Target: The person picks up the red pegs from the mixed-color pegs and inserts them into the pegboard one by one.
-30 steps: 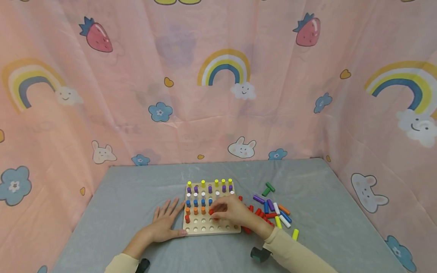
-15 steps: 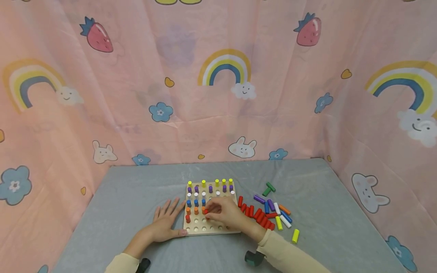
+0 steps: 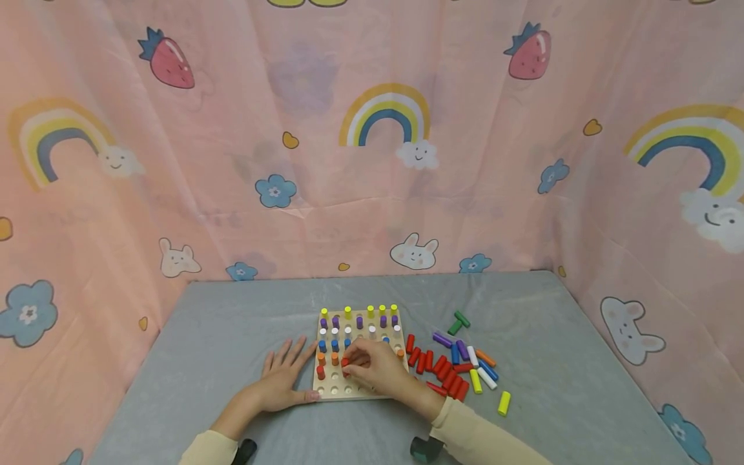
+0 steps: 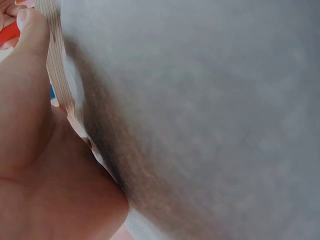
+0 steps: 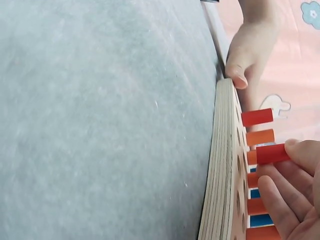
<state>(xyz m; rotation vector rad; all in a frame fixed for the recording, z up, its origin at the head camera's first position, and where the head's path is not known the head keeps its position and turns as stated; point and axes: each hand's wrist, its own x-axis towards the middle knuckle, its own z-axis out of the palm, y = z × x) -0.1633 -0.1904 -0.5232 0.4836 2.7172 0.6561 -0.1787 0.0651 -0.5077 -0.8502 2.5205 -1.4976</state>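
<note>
My right hand (image 3: 380,369) pinches a red peg (image 5: 272,153) between thumb and fingers, over the near rows of a wooden pegboard (image 3: 343,398). In the right wrist view the peg's free end points at the board's holed face. One red peg (image 3: 320,372) stands upright at the board's left side, beside the held one. Behind it are rows of orange, blue, white, purple and yellow pegs, some covered by my right hand. My left hand (image 3: 278,386) lies spread flat on the grey table, its thumb touching the board's near left corner.
Loose red pegs (image 3: 447,376) lie in a heap right of the board. Past them are blue, white, purple, orange and yellow pegs, with two green pegs (image 3: 457,322) farther back. A patterned pink cloth (image 3: 325,232) hangs behind the grey table (image 3: 244,310).
My right hand has carried the red peg leftward across the board, nearer the standing red peg. More of the loose red pegs now show. My left hand has stayed in place.
</note>
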